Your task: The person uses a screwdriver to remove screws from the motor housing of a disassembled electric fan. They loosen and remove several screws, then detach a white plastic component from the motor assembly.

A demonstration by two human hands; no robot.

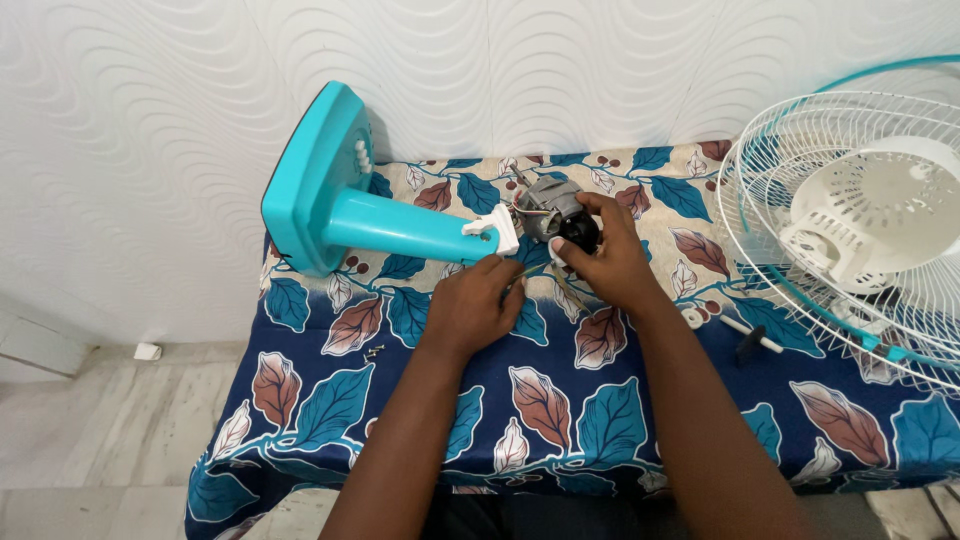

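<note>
Leaf-patterned cloth covered the table (560,420) where my right hand (610,265) gripped the fan motor (548,208) beside the teal stand (400,225), my left hand (470,305) pinching its wires; it seemed heavy, stiff, best held by the casing.

Fan stand (340,205) turquoise w/ white clip; motor (548,208) grey/black; tablecloth (560,410) navy, teal & brown leaf print; grille (790,170) white.
</note>
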